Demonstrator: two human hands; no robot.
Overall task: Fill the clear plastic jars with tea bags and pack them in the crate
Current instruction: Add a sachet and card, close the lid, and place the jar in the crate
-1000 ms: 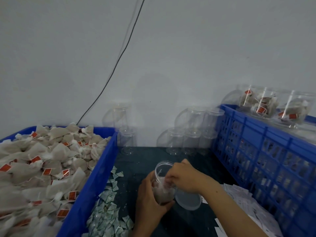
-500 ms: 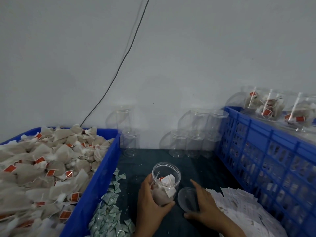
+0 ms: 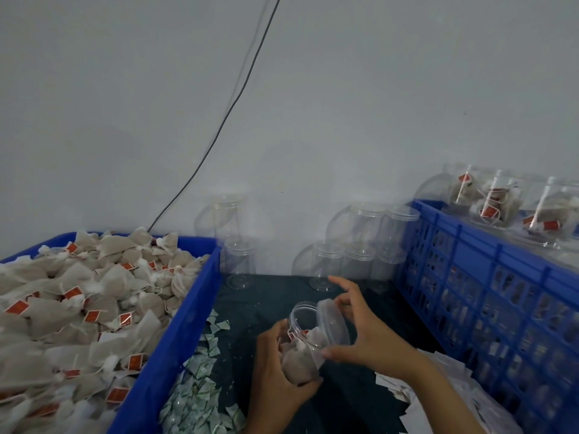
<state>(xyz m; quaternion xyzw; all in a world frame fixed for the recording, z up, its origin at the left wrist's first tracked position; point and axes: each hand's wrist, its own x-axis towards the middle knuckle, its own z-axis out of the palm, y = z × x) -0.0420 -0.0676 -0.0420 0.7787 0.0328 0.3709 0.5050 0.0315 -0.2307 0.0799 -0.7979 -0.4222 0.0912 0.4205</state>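
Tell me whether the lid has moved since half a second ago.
Yes. The lid was lying on the dark mat right of the jar; now the right hand holds it raised and tilted against the jar's mouth.

The bin (image 3: 175,333) at my left and the slotted crate (image 3: 488,277) at my right are both bright blue, standing on a dark teal desk (image 3: 269,296). My tea bags (image 3: 94,296) are beige-grey with orange-red tags, the jar (image 3: 300,349) is clear, and the scattered packets (image 3: 200,386) are pale green and white.
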